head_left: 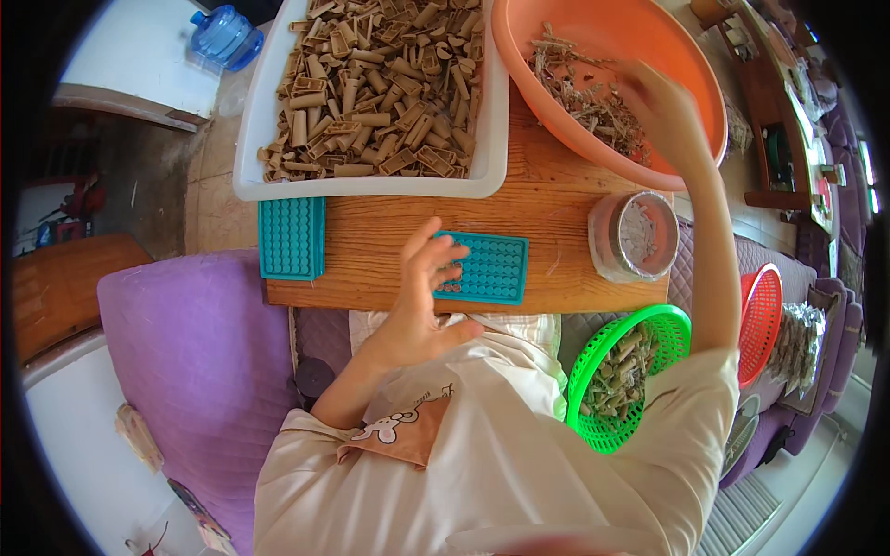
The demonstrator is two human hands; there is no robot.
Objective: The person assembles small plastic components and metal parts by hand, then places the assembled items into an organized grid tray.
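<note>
My left hand (426, 292) hovers over the near edge of the table with its fingers spread and nothing held. Behind its fingers lies a teal tray (496, 269) with rows of round cells, partly hidden by the hand. My right hand (656, 104) reaches into the big orange basin (681, 51), its fingers drawn together at a heap of dry, shredded plant bits (589, 102). What sits between those fingertips is too small to make out. A white bin (496, 139) full of short tan half-tube pieces (380, 93) stands at the far left of the table.
Stacked teal trays (292, 239) sit at the table's left edge. A clear tub (616, 239) of pale bits stands at the right. Beside my lap is a green basket (579, 371) of tan pieces; a red basket (760, 315) rests on the sofa. A purple seat (185, 343) is at left.
</note>
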